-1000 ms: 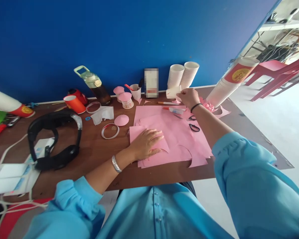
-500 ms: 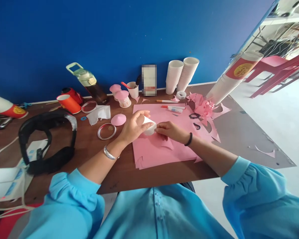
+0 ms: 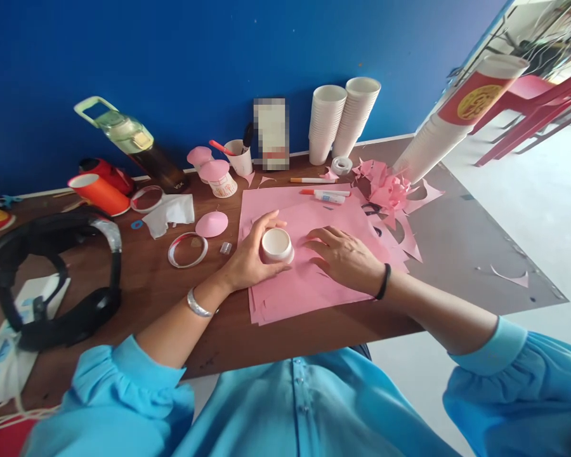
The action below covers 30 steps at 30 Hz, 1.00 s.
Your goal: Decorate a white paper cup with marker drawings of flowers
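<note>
A short white paper cup (image 3: 276,244) stands bottom-up on the pink paper sheets (image 3: 285,292). My left hand (image 3: 253,257) curls round its left side, thumb in front and fingers behind. To the right of the cup, my right hand (image 3: 347,257) hovers low over or rests on the sheets, fingers bent and apart, holding nothing that I can see. Its palm side is hidden. Left of the sheets lies a pink paper cone (image 3: 212,224). Behind it, two decorated cups (image 3: 223,181) wear similar pink cone tops.
Rolls of tape (image 3: 188,250), a black headset strap (image 3: 57,279) and a bottle (image 3: 137,143) occupy the left. Tall cup stacks (image 3: 326,124) stand by the blue wall. Markers (image 3: 326,193) lie on the sheets' far edge, with pink scraps (image 3: 385,190) to the right.
The cup was tilted between both hands; now it stands on the paper, bottom up. My right hand has let go of its edge and moved right, fingers spread. The view has shifted slightly.
</note>
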Tool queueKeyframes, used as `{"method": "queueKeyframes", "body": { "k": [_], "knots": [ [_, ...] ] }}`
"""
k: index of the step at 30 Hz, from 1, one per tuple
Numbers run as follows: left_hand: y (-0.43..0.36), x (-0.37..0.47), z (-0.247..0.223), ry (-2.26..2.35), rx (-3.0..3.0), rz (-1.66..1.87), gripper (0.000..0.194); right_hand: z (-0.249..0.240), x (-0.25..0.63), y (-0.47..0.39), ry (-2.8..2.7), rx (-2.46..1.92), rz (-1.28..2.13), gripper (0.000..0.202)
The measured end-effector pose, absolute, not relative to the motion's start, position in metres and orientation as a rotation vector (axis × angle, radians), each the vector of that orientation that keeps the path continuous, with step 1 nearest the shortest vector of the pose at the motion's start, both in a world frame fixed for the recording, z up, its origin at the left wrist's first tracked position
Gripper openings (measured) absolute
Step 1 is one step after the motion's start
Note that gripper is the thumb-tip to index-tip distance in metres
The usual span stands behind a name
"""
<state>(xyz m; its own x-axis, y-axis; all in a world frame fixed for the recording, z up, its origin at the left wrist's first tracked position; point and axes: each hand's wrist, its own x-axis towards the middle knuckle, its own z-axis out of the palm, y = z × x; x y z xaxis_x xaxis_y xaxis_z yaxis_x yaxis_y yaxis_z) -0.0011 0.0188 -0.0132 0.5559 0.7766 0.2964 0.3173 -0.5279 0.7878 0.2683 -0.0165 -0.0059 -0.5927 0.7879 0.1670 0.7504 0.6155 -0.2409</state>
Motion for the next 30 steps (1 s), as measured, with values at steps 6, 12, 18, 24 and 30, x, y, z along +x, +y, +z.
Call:
{"method": "queueKeyframes", "body": {
  "k": [6, 12, 18, 24, 30],
  "knots": [
    [0.027, -0.014, -0.004, 0.921, 2.06, 0.642, 0.072, -0.01, 0.252, -0.031, -2.586, -1.148, 0.227, 0.033],
    [0.032, -0.02, 0.0, 0.82, 2.046, 0.545, 0.069, -0.02, 0.236, -0.051, -2.516, -1.037, 0.296, 0.034],
    [0.03, -0.017, 0.0, 0.898, 2.069, 0.541, 0.071, 0.0, 0.25, -0.038, -2.606, -0.884, 0.391, 0.02],
    [0.029, -0.018, -0.004, 0.901, 2.023, 0.536, 0.082, 0.045, 0.297, 0.02, -2.316, -1.569, 0.056, 0.027],
    [0.03, -0.019, -0.006, 0.789, 1.987, 0.62, 0.103, 0.029, 0.322, 0.075, -2.144, -1.94, 0.053, 0.031]
  ]
}}
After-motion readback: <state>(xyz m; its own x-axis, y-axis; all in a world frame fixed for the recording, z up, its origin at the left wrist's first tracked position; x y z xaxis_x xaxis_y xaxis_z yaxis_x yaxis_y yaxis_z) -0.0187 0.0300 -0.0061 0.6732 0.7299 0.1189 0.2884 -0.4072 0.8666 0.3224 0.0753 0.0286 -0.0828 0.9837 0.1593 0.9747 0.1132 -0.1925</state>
